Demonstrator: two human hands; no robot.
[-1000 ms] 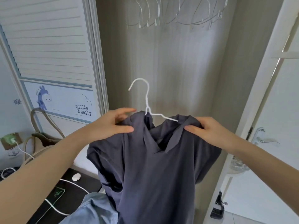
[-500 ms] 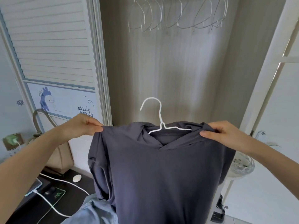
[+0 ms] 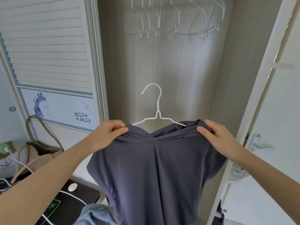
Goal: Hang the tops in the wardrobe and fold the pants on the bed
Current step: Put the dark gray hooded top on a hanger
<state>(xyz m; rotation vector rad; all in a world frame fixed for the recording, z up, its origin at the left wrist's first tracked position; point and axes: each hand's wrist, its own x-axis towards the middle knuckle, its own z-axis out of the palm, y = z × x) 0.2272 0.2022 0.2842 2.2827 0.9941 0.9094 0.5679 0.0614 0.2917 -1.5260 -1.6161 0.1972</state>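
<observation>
We hold the grey top on a white hanger before the open wardrobe; our left hand and right hand pinch its shoulders. Inside, empty hangers dangle above.

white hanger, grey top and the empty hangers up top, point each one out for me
white hanger point(image 3: 157, 109), head view, on its twisted neck below the hook
grey top point(image 3: 155, 172), head view, on the front panel
empty hangers point(image 3: 174, 21), head view, middle of the row
</observation>
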